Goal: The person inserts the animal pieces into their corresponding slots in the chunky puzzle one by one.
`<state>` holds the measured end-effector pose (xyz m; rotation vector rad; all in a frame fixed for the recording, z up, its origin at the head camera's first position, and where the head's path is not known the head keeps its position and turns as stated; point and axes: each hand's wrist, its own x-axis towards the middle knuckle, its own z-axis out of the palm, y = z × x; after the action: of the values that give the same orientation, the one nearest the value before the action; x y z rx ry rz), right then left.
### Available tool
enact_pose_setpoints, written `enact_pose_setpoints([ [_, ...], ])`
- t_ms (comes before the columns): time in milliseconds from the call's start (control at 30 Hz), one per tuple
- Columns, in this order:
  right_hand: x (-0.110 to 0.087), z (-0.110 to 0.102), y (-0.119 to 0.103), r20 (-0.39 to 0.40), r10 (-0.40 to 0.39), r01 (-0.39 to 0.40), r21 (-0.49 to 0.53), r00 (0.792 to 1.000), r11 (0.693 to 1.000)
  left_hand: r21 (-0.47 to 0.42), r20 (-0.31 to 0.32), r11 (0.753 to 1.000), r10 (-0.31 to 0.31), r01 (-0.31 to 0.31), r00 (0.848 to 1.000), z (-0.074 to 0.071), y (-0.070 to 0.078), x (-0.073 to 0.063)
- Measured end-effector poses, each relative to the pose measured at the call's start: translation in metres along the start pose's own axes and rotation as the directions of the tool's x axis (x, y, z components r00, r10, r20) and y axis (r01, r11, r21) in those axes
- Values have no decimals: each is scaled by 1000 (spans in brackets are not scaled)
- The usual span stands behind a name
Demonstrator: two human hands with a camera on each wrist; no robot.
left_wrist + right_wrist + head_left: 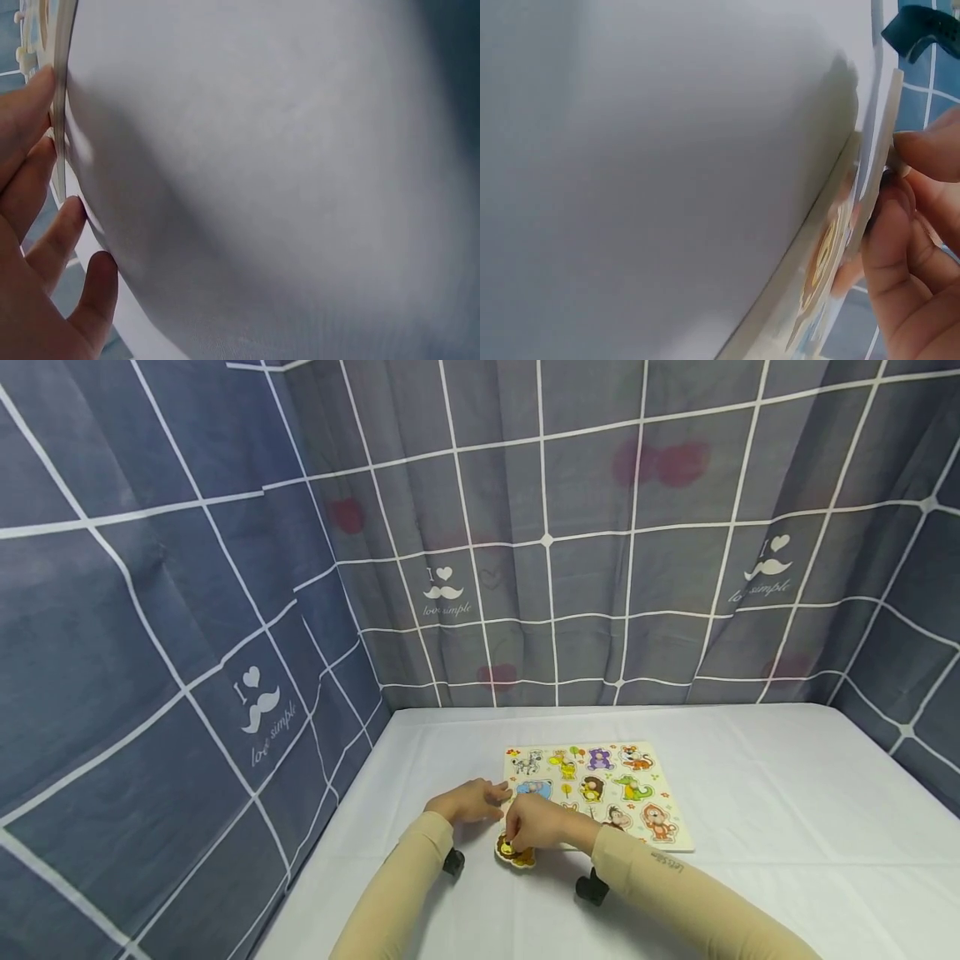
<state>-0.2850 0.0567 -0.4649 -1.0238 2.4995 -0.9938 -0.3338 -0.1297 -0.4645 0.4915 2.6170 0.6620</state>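
My right hand [536,821] pinches a small knob on a lion puzzle piece [517,853] between thumb and fingers. In the right wrist view the piece [877,169] appears edge-on, raised over the tablecloth. Just beyond it lies a wooden animal peg puzzle board [684,842], its lower left part partly covered by that hand. Loosely spread, the fingers of my left hand [474,800] rest at the board's left side. In the left wrist view two fingertips touch the board's edge [61,105], while the lower fingers lie against the white cloth.
Several animal pieces fill the board, among them a zebra [527,763], a purple bear [600,759] and a crocodile [633,788]. A white cloth [765,793] covers the table. Dark grid-patterned curtains [585,577] stand behind it and at both sides.
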Motion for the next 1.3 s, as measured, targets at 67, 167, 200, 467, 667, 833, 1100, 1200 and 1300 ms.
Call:
enact_pose_setpoints([
  [67,-1,-2,2,3,6,-6,4,1000,1000,-2,2,1000,7,-7,1000,0,0,0],
  [167,-2,-5,4,-2,8,-8,2,1000,1000,-1,3,1000,8,-8,1000,1,0,0],
  [200,-2,-5,5,-5,10,-10,2,1000,1000,-1,3,1000,10,-10,1000,1,0,0],
  [467,0,-6,13,-47,18,-19,-11,999,1000,11,-9,1000,-7,7,1000,3,2,0],
  [667,-2,-11,11,-74,-9,7,-27,997,1000,0,-4,1000,-14,14,1000,1,3,-2],
  [833,-2,-15,14,-91,4,-6,-25,996,1000,11,-8,1000,-23,23,1000,1,3,-2],
  [1100,2,-12,26,-95,52,-54,-15,994,998,-11,-8,999,-41,41,999,3,1,-1],
  [1200,3,-13,28,-103,42,-45,-29,994,999,-15,-10,999,-40,40,999,3,2,-1],
  [1300,6,-14,29,-106,40,-44,-42,994,998,-11,-12,999,-39,39,999,2,2,-2],
])
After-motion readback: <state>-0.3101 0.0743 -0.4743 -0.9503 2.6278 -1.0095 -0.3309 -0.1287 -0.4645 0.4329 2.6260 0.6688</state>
